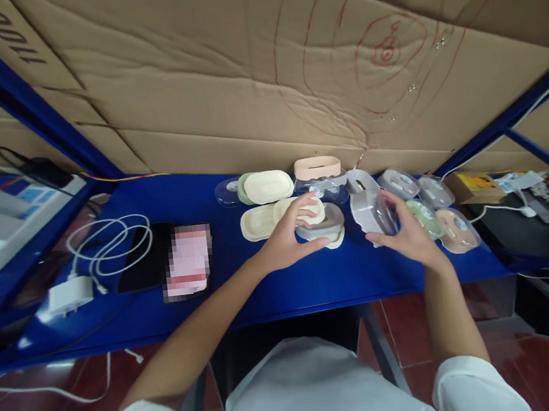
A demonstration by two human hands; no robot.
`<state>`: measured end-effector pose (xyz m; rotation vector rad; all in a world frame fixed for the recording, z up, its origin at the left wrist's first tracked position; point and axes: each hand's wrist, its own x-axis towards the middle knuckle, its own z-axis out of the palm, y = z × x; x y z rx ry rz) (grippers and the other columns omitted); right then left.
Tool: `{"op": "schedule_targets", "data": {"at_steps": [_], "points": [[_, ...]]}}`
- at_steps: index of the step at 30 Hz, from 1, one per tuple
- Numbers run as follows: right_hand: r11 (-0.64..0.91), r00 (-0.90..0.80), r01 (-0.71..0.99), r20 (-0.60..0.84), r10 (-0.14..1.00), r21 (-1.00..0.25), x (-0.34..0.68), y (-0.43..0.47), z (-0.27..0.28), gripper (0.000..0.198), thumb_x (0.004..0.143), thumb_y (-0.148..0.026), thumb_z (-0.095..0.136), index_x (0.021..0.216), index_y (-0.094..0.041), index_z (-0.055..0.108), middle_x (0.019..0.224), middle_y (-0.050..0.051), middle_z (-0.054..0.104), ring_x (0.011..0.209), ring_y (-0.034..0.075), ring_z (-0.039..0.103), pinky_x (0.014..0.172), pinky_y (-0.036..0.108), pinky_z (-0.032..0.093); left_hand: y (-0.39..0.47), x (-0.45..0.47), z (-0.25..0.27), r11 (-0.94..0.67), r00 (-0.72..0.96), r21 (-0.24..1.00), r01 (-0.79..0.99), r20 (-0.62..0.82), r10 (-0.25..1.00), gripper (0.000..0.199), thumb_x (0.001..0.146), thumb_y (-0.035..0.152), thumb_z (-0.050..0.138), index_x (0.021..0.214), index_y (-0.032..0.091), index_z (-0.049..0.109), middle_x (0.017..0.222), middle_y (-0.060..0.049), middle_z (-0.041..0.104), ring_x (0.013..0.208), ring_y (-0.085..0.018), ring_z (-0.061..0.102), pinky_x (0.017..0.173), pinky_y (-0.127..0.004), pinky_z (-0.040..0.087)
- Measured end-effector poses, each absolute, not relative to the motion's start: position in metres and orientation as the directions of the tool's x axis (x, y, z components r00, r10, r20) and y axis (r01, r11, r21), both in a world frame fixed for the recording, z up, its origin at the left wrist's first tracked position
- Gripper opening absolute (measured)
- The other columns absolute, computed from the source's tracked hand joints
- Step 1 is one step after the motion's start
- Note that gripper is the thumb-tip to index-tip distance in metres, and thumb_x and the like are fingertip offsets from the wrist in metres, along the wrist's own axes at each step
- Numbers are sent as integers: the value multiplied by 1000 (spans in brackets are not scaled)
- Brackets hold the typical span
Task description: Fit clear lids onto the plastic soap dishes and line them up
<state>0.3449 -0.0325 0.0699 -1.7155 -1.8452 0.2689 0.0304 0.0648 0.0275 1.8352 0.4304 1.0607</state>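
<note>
My right hand grips a clear plastic cover with a grey end, tilted above the blue table, its thumb at the lower edge and its fingers behind. My left hand is open, fingers and thumb spread around a grey oval piece; whether it touches that piece I cannot tell. A cream oval piece lies partly under its fingers. Beside these rests another cream oval tray. Behind are a cream lid, a peach slotted piece and a grey slotted piece.
Several clear-covered boxes, including a green one and a peach one, stand at the right. To the left lie a phone, a black pad and a white charger with its coiled cable. Cardboard walls the back.
</note>
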Motion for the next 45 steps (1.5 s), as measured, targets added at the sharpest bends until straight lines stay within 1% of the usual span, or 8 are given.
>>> {"op": "schedule_targets", "data": {"at_steps": [3,7,17,24,29,33,38,45], "points": [[413,-284,764,317,905,-496,290,3,98,105,83,-68,85,169,-33,36,170,13,46,154,38,48,128,59,40,73,31,26,-244,605,916,-319,395,691,116,76,43,97,167,43,25,173,-16,35,143,-38,59,106,-53,61],[598,-519,606,310,797,-524,251,71,125,94,85,-71,82,165,-35,48,167,8,53,155,36,49,130,57,38,93,25,27,-207,373,892,-401,366,853,103,72,52,98,157,36,42,167,-12,47,154,-38,48,124,-57,48],[255,-158,920,314,936,-297,265,158,113,80,93,-44,78,166,-26,48,173,16,43,164,41,34,131,74,17,128,1,24,-176,-46,911,-374,171,984,98,72,49,97,152,33,42,152,-12,58,135,-34,63,100,-48,64],[633,-607,485,290,740,-603,204,130,125,51,103,-57,65,145,-29,70,142,4,75,128,26,71,110,40,54,133,-2,17,-257,21,892,-371,285,958,92,81,58,92,156,35,44,161,-11,55,152,-34,52,125,-52,47],[589,-498,429,365,787,-685,202,138,119,45,104,-60,62,122,-22,80,117,2,82,107,24,74,96,35,56,140,-5,14,-307,70,890,-338,349,935,102,77,60,94,159,35,39,163,-13,53,151,-35,53,126,-51,46],[520,-255,640,482,838,-566,227,141,123,50,105,-61,58,130,-23,78,124,7,81,116,32,72,107,47,52,140,-10,13,-418,32,905,-77,421,906,109,78,63,92,164,30,34,165,-18,49,152,-38,51,126,-56,43],[371,-199,868,451,870,-332,260,142,123,40,106,-42,53,132,-25,78,140,12,75,138,38,61,124,66,30,139,-15,4,-384,37,778,497,423,906,102,79,52,90,164,26,40,176,-21,34,166,-46,26,132,-73,14],[353,-206,886,428,880,-301,269,143,129,39,100,-26,53,131,-27,77,141,9,75,140,36,62,124,64,32,133,-11,0,-362,85,679,638,406,910,77,89,49,73,158,22,50,174,-26,33,163,-51,29,128,-77,15]]}}
